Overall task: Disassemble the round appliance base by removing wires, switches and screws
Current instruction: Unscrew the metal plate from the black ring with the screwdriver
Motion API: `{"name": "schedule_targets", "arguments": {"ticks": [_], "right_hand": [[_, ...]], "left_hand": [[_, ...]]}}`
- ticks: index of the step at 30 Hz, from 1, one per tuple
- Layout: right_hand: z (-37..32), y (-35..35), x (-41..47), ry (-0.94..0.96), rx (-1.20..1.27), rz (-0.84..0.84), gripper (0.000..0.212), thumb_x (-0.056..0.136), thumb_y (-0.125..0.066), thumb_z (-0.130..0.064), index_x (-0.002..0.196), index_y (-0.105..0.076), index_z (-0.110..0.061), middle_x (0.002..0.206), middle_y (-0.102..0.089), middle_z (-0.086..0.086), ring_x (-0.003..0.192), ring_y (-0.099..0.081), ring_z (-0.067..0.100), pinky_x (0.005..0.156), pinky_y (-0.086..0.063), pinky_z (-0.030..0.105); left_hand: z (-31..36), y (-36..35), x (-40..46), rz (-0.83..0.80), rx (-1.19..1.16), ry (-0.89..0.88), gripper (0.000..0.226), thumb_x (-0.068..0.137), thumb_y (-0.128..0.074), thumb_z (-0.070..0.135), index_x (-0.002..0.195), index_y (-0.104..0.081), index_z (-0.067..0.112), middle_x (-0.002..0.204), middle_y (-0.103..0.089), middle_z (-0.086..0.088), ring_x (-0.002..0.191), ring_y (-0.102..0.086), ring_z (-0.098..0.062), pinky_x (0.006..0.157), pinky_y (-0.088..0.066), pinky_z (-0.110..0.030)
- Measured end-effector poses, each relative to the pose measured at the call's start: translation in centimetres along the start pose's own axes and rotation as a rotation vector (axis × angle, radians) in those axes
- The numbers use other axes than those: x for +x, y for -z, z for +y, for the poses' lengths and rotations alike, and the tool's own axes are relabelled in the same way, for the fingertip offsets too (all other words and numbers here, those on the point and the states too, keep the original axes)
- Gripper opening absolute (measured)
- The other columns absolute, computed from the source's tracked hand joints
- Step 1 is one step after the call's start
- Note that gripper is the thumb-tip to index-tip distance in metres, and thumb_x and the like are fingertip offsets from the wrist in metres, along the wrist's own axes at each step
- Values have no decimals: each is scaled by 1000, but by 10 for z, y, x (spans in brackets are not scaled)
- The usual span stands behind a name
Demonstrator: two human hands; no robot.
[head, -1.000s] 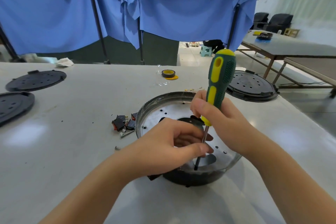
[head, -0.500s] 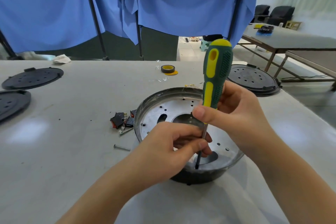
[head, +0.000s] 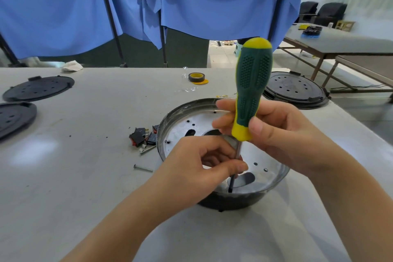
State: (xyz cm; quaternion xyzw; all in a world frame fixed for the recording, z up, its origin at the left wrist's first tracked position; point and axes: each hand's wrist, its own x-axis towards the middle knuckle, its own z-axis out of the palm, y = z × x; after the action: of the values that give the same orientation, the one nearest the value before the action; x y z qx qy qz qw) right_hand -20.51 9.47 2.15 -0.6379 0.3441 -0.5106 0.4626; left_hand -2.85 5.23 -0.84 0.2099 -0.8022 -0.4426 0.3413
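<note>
Metal-lined round appliance base [head: 191,112] sitting near-centre on the counter [head: 85,176]; right hand [head: 276,134] gripping an upright green-yellow screwdriver [head: 253,89], left hand [head: 202,168] pinching its shaft inside; loose switches [head: 141,136] lying left.

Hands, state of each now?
Left hand: pinches the screwdriver shaft.
Right hand: grips the screwdriver handle.

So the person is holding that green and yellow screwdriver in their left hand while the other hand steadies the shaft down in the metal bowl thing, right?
Not quite. The head view shows the right hand gripping the green and yellow screwdriver by its handle. It is the left hand that pinches the shaft low down, inside the round appliance base. The rest is right.
</note>
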Motion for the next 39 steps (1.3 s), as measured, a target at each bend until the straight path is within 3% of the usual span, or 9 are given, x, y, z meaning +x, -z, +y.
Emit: {"name": "schedule_targets", "arguments": {"ticks": [6,11,13,15,20,24,29,35,39], "right_hand": [[-1,-3,2,93,-39,249,60,50,-88,-35,93,-64,0,80,-71,4,74,-69,17,69,-58,27],[-4,-3,-1,82,-27,153,26,78,-71,-20,102,-68,-11,93,-75,6,91,-72,26,77,-56,29],[-2,-3,-1,53,-25,127,27,83,-60,-20,109,-66,-13,99,-74,7,99,-69,27,83,-54,31],[-1,-5,0,39,-42,124,28,84,-65,-25,110,-68,-16,103,-73,4,103,-67,24,84,-53,30],[-2,-7,-1,98,-64,207,33,60,-80,-36,91,-76,-24,90,-75,-5,80,-70,10,70,-55,21],[-4,-4,-2,86,-32,165,35,79,-69,-19,113,-66,-12,96,-75,5,93,-71,22,78,-55,27],[-1,-1,-3,21,-14,94,35,88,-49,-17,121,-61,-15,107,-72,6,109,-65,26,87,-53,32],[-4,-7,-4,27,-107,109,38,75,-68,-23,113,-69,-26,108,-71,-6,103,-66,13,82,-52,23],[-5,-12,-2,107,-100,246,41,63,-81,-11,102,-68,-18,83,-72,2,79,-70,14,69,-55,21]], "left_hand": [[-2,-1,-1,6,22,-7,12,77,-77,16,72,-69,24,75,-73,7,67,-69,-7,69,-57,-23],[-4,-1,0,68,14,28,16,69,-81,27,71,-67,20,68,-70,3,62,-67,-13,65,-57,-33],[-4,-2,1,73,22,26,19,69,-82,28,71,-65,20,65,-68,5,59,-65,-10,62,-56,-30],[-4,-3,0,77,28,25,20,69,-80,32,71,-63,21,64,-66,6,59,-64,-8,62,-56,-27],[-6,-4,0,61,55,4,20,71,-80,30,69,-62,25,63,-63,13,58,-61,-3,62,-52,-18],[-3,-1,0,-20,13,32,5,79,-74,23,82,-71,21,76,-72,8,69,-69,-5,70,-55,-18],[0,6,-3,-150,-55,86,22,90,-61,5,106,-69,18,95,-75,8,86,-71,-5,81,-54,-18],[-2,0,-2,-2,-5,56,13,75,-79,11,75,-70,21,73,-72,5,65,-69,-7,69,-56,-21],[-5,-4,-1,66,41,42,21,67,-84,24,69,-63,20,61,-64,11,57,-62,-5,62,-54,-22]]}}
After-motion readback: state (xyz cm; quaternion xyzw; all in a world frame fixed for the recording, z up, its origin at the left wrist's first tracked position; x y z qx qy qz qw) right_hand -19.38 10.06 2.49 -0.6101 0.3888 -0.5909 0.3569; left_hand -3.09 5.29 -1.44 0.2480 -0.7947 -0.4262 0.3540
